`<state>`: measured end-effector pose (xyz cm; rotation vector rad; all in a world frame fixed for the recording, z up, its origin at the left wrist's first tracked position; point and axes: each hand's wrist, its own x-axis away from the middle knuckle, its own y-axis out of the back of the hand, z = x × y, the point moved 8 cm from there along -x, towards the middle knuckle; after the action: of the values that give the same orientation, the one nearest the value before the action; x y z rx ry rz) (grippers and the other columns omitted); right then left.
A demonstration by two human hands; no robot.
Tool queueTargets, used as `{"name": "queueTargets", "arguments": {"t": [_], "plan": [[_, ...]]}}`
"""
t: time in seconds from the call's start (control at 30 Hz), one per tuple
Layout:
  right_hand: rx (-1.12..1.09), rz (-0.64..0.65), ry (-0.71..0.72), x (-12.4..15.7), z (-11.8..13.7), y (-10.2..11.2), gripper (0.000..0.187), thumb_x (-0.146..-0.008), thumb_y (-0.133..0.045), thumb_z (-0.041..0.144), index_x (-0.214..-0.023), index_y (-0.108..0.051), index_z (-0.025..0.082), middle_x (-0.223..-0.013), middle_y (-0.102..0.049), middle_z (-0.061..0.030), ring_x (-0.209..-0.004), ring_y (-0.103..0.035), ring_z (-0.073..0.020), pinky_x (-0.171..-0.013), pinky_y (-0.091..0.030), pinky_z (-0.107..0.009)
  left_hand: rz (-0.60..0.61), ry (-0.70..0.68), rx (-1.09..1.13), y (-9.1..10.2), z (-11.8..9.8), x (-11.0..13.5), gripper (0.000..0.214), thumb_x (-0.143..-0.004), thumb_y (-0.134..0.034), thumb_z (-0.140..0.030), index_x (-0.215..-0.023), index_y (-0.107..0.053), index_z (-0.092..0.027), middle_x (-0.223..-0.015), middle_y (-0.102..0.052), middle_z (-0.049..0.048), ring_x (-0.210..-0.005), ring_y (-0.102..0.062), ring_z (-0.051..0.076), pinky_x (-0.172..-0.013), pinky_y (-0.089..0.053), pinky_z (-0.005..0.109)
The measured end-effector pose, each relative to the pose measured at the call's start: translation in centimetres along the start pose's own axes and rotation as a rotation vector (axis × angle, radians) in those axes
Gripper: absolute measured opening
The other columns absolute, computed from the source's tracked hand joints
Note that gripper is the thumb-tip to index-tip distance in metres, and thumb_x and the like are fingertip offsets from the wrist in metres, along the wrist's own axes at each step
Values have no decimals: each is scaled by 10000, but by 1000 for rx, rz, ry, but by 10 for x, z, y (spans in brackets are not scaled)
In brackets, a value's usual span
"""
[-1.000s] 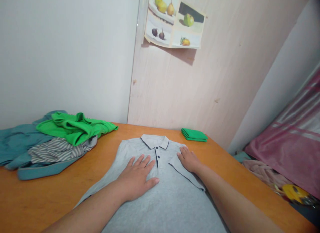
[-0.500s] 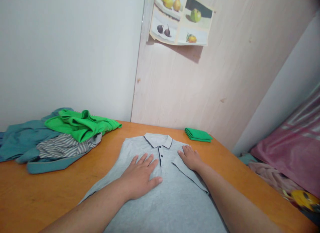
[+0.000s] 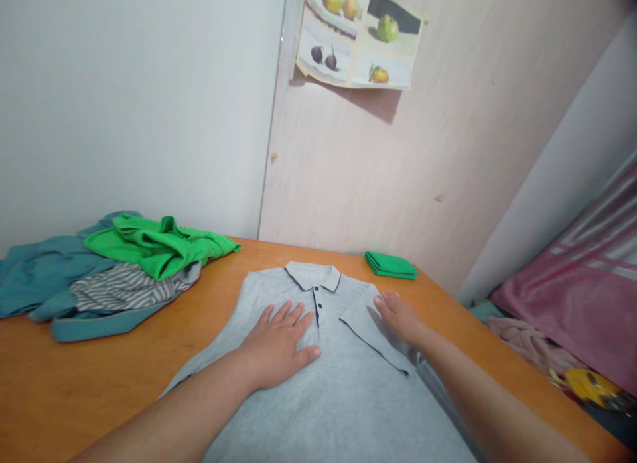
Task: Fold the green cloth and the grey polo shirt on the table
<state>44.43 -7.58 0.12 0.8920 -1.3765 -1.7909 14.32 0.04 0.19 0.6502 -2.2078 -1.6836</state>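
A grey polo shirt (image 3: 323, 396) lies front side up, its pale collar (image 3: 313, 275) toward the wall and dark buttons down the placket. The sleeve on the right is folded inward over the body, with its dark-edged cuff slanting across the chest. My left hand (image 3: 281, 347) rests flat on the chest just left of the placket, fingers spread. At the shirt's right shoulder edge is my right hand (image 3: 399, 318), fingers stretched out and holding nothing. Whether its palm touches the fabric I cannot tell.
On the wooden table (image 3: 44, 383), a loose heap at the left includes a bright green garment (image 3: 164, 244), a striped cloth (image 3: 119, 289) and blue-green clothing (image 3: 44, 270). A folded green cloth (image 3: 391, 264) sits near the back right corner. Pink fabric (image 3: 572, 304) hangs beyond the right edge.
My right hand has shifted to the right, off the folded sleeve toward the shirt's outer edge. My left hand stays in the same place on the chest.
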Motion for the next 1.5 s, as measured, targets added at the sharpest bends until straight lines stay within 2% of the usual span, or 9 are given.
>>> {"name": "queueTargets", "arguments": {"t": [0.13,0.27,0.43,0.6,0.7,1.17,1.27,1.4,1.5], "plan": [[95,90,-5,25,-3,-17,770,-959,-240,637,-1546,-288,141,-1625,-224,-120,-1507,-136,-298,-1182,-144,-579,-4,3,14,1,-1,0,806,-906,-258,-758,-1548,-309,-274,-1627,-196,75,-1509,-84,335,-1177,-61,613],[182,136,-24,27,1,-15,789,-959,-185,653,-1560,-242,145,-1634,-198,-118,-1511,-124,-280,-1185,-145,-567,0,2,5,2,-1,0,799,-913,-257,-747,-1552,-298,-269,-1630,-188,76,-1509,-80,334,-1177,-60,610],[163,84,33,23,16,-10,815,-950,-204,661,-1555,-253,117,-1634,-182,-139,-1512,-113,-284,-1193,-151,-535,7,3,5,1,-2,1,805,-911,-250,-751,-1552,-296,-266,-1635,-172,77,-1509,-72,336,-1179,-59,606],[138,111,158,28,28,-31,824,-942,-189,680,-1566,-246,145,-1638,-179,-97,-1515,-97,-258,-1213,-126,-488,9,-2,10,1,-2,3,836,-896,-230,-776,-1558,-275,-268,-1638,-160,78,-1511,-57,337,-1177,-53,613],[147,122,161,28,26,-39,802,-947,-174,664,-1567,-247,161,-1633,-204,-76,-1514,-108,-255,-1215,-125,-494,16,1,19,1,-3,4,836,-894,-225,-779,-1558,-274,-273,-1637,-165,79,-1512,-47,332,-1178,-43,611],[157,87,175,26,29,-41,815,-936,-173,675,-1563,-263,163,-1628,-222,-77,-1508,-137,-263,-1210,-151,-501,25,-3,43,3,-2,7,847,-883,-268,-784,-1564,-240,-281,-1640,-172,59,-1515,-45,312,-1193,-48,577],[132,113,180,20,29,-39,825,-931,-192,680,-1546,-306,142,-1620,-243,-99,-1502,-167,-283,-1197,-177,-526,-40,15,97,12,3,6,817,-919,-271,-727,-1556,-277,-214,-1631,-204,83,-1511,-116,286,-1210,-131,499],[71,71,155,-1,26,-24,797,-934,-217,659,-1508,-384,131,-1606,-278,-124,-1493,-203,-291,-1187,-218,-507,-224,140,117,38,26,-2,666,-981,-265,-550,-1497,-387,-146,-1576,-351,107,-1472,-273,226,-1201,-223,370],[28,-1,148,-18,28,-14,802,-945,-221,633,-1511,-365,84,-1601,-282,-148,-1495,-197,-285,-1188,-238,-445,-305,227,24,57,42,-11,604,-985,-266,-500,-1446,-447,-153,-1530,-430,114,-1440,-338,231,-1193,-224,377]]}}
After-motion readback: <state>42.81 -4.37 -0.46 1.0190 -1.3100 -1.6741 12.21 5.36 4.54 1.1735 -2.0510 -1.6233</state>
